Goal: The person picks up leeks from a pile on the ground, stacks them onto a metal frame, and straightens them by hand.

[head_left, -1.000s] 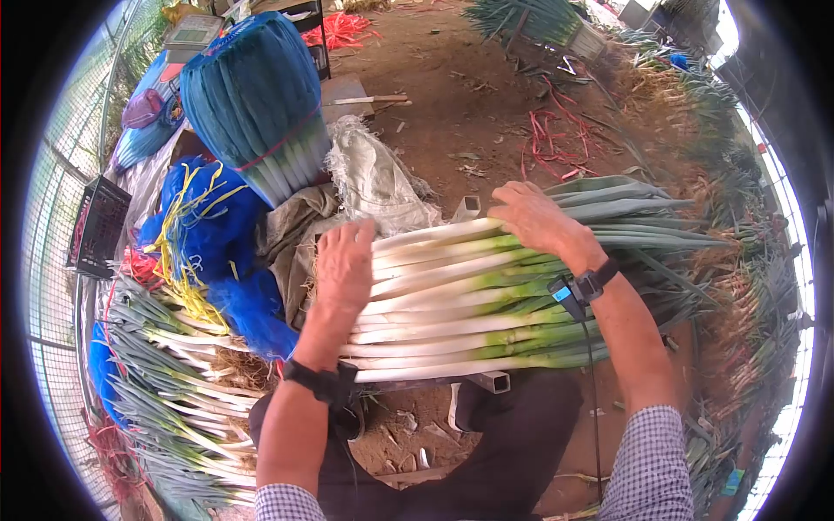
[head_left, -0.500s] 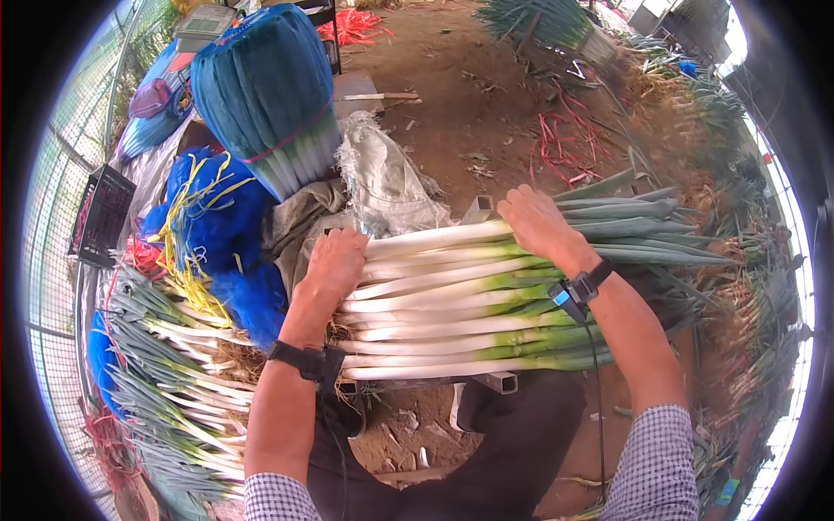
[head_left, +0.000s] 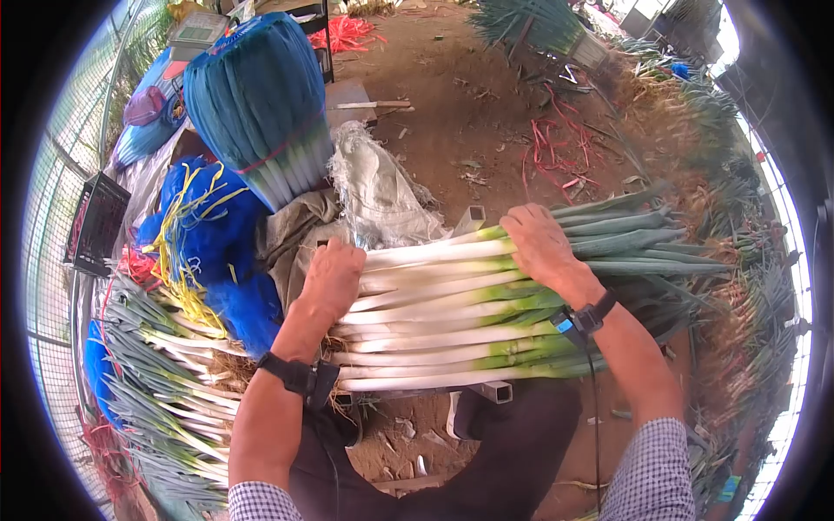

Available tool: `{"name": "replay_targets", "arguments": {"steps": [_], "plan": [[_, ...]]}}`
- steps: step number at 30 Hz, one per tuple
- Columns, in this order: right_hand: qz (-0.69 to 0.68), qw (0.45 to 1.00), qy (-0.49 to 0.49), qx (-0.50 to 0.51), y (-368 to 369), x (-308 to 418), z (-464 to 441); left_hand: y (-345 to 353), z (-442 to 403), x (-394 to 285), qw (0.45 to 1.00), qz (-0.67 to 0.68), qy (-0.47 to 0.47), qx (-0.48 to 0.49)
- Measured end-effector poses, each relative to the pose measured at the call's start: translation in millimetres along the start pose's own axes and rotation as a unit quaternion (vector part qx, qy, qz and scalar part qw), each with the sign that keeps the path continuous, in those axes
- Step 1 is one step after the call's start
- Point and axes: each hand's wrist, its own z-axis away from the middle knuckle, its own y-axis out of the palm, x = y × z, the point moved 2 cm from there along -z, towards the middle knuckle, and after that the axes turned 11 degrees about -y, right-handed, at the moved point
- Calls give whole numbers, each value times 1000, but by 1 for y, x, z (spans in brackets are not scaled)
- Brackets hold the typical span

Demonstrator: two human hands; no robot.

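Note:
A row of leeks (head_left: 434,321) lies side by side across a low metal frame in front of me, white ends left, green leaves right. My left hand (head_left: 337,271) is closed at the white root end of the farthest leek (head_left: 439,253); its fingertips are partly hidden. Farther right, my right hand (head_left: 540,246) curls over the same leek where white turns green. The leaves (head_left: 643,243) spread out beyond that hand. Both wrists wear dark straps with small devices.
A netted leek bundle (head_left: 256,104) stands at the far left. Blue netting (head_left: 213,226) with yellow ties and more leeks (head_left: 174,382) lie left. A pale sack (head_left: 378,187) sits behind the frame's tube end (head_left: 473,215). Red twine (head_left: 556,139) litters the soil; leeks line the right side.
The view has shifted slightly, so the row appears a little lower. Both hands stay at the farthest leek, which lies closer against the row's far edge.

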Motion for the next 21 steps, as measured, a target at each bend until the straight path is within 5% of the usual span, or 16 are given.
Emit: {"name": "replay_targets", "arguments": {"steps": [9,13,21], "plan": [[-46,999,-15,22,-17,-1,-2,25,-7,-2,996,-31,6,-85],[-31,997,-76,-4,-33,-5,-13,23,-11,0,998,-11,-44,-49],[-168,979,-10,120,26,-37,-19,15,-18,1,996,-17,-60,-63]]}}
